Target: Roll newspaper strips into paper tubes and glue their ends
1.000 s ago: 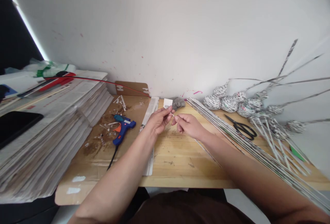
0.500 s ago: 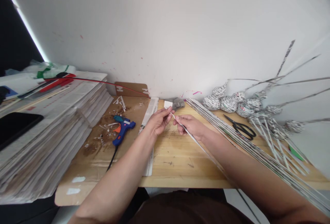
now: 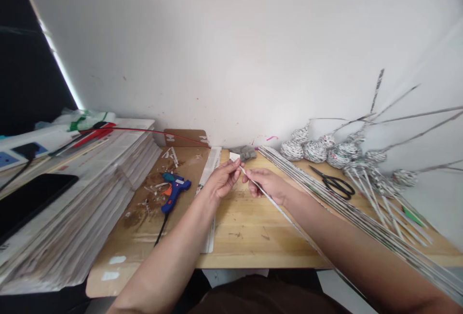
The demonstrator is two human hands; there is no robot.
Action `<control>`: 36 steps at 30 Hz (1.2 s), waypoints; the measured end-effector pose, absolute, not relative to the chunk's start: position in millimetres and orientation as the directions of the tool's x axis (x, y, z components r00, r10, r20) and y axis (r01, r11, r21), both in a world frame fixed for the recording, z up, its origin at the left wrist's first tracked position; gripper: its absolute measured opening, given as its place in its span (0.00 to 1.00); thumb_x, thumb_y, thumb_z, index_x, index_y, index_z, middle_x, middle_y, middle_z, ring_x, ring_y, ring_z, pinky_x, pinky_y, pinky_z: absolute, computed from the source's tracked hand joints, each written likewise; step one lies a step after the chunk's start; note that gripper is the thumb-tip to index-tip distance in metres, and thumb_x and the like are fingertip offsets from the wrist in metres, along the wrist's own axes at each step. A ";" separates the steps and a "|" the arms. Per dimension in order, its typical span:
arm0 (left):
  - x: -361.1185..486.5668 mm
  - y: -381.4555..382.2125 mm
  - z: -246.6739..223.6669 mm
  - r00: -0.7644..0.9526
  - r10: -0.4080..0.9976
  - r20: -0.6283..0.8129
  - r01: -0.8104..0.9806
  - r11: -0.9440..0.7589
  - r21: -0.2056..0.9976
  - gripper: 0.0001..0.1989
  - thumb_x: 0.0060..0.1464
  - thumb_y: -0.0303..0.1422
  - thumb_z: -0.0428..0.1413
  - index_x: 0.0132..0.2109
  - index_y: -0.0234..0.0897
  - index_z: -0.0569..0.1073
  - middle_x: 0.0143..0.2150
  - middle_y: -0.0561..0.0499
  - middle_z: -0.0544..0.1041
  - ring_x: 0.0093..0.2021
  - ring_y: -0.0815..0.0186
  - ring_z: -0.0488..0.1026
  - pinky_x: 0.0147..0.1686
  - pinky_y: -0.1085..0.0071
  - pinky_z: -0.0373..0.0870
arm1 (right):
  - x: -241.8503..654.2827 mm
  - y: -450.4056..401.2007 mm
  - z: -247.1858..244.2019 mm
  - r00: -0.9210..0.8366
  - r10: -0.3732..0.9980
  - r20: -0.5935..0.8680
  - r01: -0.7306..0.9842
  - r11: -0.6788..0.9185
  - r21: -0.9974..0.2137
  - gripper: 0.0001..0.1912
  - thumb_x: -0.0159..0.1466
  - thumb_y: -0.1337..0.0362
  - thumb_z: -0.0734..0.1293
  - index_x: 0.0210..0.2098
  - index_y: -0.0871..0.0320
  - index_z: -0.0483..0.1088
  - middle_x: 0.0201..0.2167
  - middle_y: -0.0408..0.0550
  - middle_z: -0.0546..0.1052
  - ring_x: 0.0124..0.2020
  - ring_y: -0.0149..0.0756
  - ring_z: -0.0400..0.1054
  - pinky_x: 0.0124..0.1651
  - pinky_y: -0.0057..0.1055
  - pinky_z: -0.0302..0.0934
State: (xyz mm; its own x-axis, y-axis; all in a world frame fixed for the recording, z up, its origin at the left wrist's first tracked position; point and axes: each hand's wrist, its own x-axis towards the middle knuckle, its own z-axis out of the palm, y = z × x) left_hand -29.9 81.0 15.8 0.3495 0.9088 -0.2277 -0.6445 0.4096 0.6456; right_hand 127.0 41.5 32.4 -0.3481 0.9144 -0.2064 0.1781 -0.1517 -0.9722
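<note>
**We are holding a thin paper rod in both hands**

With our left hand, we are pinching the rod's upper end, thumb and fingers closing narrowly on it. With our right hand, just beside, we are gripping it between thumb and forefinger, the other fingers curling inward. The rod is slanting down toward us, above the surface, and reaching past its near edge. Behind our hands, a gray lump is sitting. To our left, a blue glue gun is lying on cardboard. To our right, a bundle of paper rods is running diagonally, black scissors and woven paper shapes lying beyond it.
</note>
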 end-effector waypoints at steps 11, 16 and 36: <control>-40.6 38.7 34.3 0.294 0.939 -0.178 -0.622 0.329 0.711 0.02 0.49 0.22 0.62 0.32 0.27 0.75 0.30 0.48 0.77 0.25 0.76 0.74 0.28 0.84 0.73 | 121.2 10.4 46.6 -0.359 0.933 -0.040 0.276 0.065 -0.959 0.21 0.65 0.49 0.58 0.32 0.59 0.70 0.16 0.40 0.66 0.17 0.28 0.60 0.23 0.27 0.56; -67.2 2.7 25.0 0.250 0.952 -0.177 -0.651 0.301 0.697 0.04 0.47 0.23 0.63 0.33 0.27 0.76 0.31 0.48 0.78 0.25 0.76 0.73 0.27 0.83 0.73 | 100.2 -3.9 35.2 -0.520 0.827 -0.215 0.083 -0.201 -0.976 0.21 0.63 0.47 0.62 0.31 0.61 0.70 0.14 0.39 0.66 0.15 0.26 0.60 0.22 0.25 0.57; -182.1 -91.2 -0.2 -0.199 0.933 -0.301 -0.754 0.051 0.655 0.04 0.46 0.22 0.63 0.31 0.30 0.76 0.31 0.46 0.79 0.34 0.64 0.79 0.29 0.79 0.76 | -75.6 63.3 17.1 -0.350 0.879 -0.325 0.847 0.148 -0.511 0.35 0.56 0.33 0.57 0.23 0.60 0.71 0.18 0.51 0.75 0.18 0.35 0.70 0.24 0.29 0.61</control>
